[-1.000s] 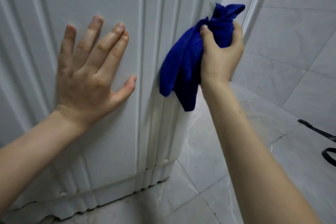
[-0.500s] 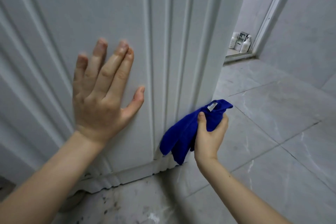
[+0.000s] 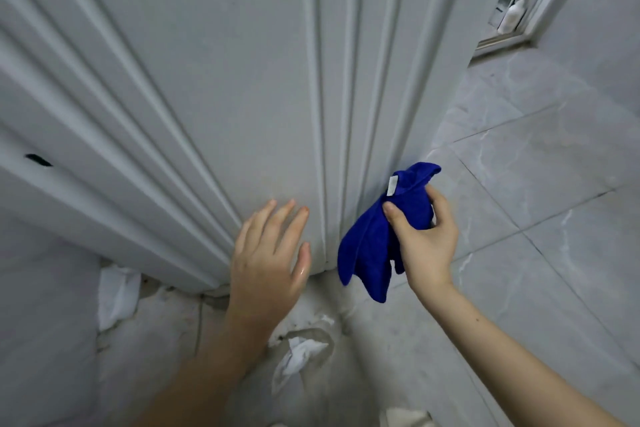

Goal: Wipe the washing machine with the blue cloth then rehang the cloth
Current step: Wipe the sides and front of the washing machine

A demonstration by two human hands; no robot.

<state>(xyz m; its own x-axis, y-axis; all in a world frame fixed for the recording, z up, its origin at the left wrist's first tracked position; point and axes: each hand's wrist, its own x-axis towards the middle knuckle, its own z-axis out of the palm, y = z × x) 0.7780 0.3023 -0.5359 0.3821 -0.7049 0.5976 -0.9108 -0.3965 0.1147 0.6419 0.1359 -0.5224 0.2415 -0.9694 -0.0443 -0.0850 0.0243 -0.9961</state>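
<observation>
Right hand [image 3: 424, 246] has fingers clamped on the bunched cloth [image 3: 374, 246], low at the washer's [image 3: 207, 80] right corner. Left hand [image 3: 266, 263] splayed flat. Cloth's probably light, floppy; grab a corner.

There is one view only, from a wide-angle camera worn on the person's head. It looks forward and steeply down, close to the ribbed side panel of the white washing machine [image 3: 214, 87], which fills the upper left and bends outward with the lens. The tiled floor [image 3: 540, 191] spreads across the right and bottom. Both forearms enter from the bottom edge, placing the left hand [image 3: 268, 260] and right hand [image 3: 424, 243] low in the middle. A doorway threshold [image 3: 502, 42] sits far off at upper right.
</observation>
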